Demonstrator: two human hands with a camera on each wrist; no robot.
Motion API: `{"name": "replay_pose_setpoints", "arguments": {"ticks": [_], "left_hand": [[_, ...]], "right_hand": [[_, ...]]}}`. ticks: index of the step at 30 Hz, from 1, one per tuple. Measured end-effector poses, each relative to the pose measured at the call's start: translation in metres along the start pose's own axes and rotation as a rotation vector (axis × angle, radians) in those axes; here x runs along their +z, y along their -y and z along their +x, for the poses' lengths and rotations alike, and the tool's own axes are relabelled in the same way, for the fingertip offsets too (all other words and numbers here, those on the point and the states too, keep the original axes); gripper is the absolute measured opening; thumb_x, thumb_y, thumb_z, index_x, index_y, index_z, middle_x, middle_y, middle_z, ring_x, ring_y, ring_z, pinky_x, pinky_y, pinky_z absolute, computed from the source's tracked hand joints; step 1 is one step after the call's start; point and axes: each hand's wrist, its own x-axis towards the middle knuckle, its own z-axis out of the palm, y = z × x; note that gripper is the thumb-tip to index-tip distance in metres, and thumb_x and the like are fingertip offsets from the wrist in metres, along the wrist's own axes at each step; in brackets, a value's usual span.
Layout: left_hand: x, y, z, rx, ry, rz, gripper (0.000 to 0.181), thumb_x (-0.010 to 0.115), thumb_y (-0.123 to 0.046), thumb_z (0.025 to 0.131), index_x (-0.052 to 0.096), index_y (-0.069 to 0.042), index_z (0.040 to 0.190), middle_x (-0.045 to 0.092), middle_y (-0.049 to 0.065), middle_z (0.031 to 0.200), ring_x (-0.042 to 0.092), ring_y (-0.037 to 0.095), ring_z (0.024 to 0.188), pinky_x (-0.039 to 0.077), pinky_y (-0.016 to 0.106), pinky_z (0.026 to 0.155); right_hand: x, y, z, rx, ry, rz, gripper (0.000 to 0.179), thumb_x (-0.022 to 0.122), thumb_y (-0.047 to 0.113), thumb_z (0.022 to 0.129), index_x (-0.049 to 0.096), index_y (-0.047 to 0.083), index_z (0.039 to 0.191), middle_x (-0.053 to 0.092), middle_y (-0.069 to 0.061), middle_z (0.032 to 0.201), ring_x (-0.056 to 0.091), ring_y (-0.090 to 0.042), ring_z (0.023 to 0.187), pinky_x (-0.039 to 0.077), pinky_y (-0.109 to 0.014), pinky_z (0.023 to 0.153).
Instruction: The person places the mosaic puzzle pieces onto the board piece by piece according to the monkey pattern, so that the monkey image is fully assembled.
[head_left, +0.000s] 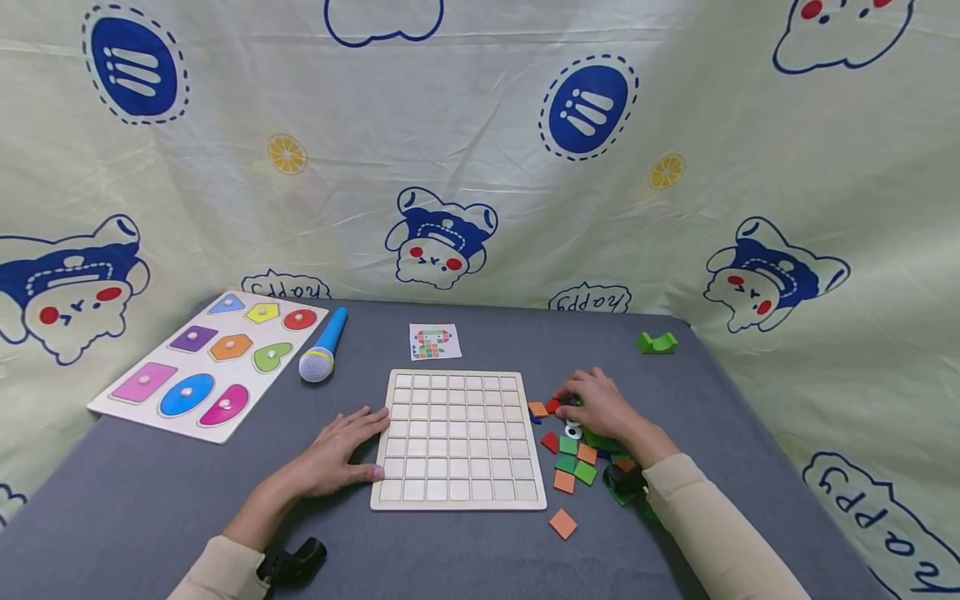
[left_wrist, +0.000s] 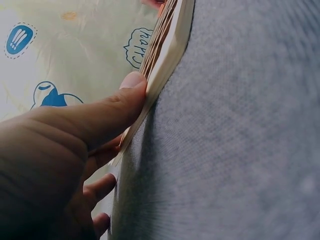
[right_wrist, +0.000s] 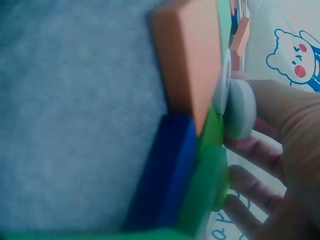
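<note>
A pale wooden board (head_left: 459, 437) with a square grid lies at the middle of the table. My left hand (head_left: 341, 450) rests at its left edge, thumb and fingers extended; in the left wrist view the thumb (left_wrist: 117, 107) touches the board's rim. My right hand (head_left: 600, 406) is over the scattered tiles right of the board. Its thumb and index fingertips are on either side of a red tile (head_left: 552, 406) and seem to pinch it. Beside that hand in the right wrist view are a white disc (right_wrist: 241, 110), an orange tile (right_wrist: 187, 60) and a blue one (right_wrist: 162, 172).
Several green and orange tiles (head_left: 567, 445) lie below the right hand, with one orange tile (head_left: 562, 524) apart. A patterned card (head_left: 435, 342) is behind the board. Left stand a toy microphone (head_left: 322, 346) and a shape puzzle (head_left: 197, 325). A green arched block (head_left: 657, 343) sits far right.
</note>
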Motion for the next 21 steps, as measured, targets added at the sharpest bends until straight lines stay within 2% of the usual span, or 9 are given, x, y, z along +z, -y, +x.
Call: {"name": "replay_pose_setpoints", "arguments": {"ticks": [8,14,21], "left_hand": [[0.000,0.001,-0.001,0.015,-0.005,-0.003,0.075,0.070,-0.036,0.083,0.040,-0.004,0.142,0.037,0.015,0.151,0.024,0.042,0.142,0.011,0.064,0.113],[-0.001,0.001,-0.001,0.024,-0.005,-0.006,0.074,0.070,-0.035,0.083,0.040,-0.002,0.142,0.037,0.016,0.150,0.025,0.042,0.141,0.011,0.064,0.113],[0.003,0.003,0.000,0.028,0.004,-0.029,0.074,0.069,-0.035,0.084,0.039,-0.002,0.143,0.035,0.016,0.151,0.024,0.042,0.142,0.009,0.064,0.113]], "right_hand": [[-0.005,0.016,-0.001,-0.028,-0.044,-0.019,0.022,0.071,0.030,0.084,0.072,0.015,0.100,0.062,-0.004,0.102,0.043,-0.020,0.091,0.034,-0.038,0.076],[-0.008,0.045,0.005,-0.053,-0.055,-0.002,0.026,0.071,0.032,0.084,0.071,0.014,0.103,0.062,-0.002,0.098,0.044,-0.020,0.093,0.036,-0.042,0.082],[0.001,0.079,0.022,-0.079,-0.067,0.019,0.023,0.072,0.030,0.083,0.072,0.015,0.100,0.063,-0.001,0.097,0.045,-0.018,0.093,0.037,-0.040,0.082]]}}
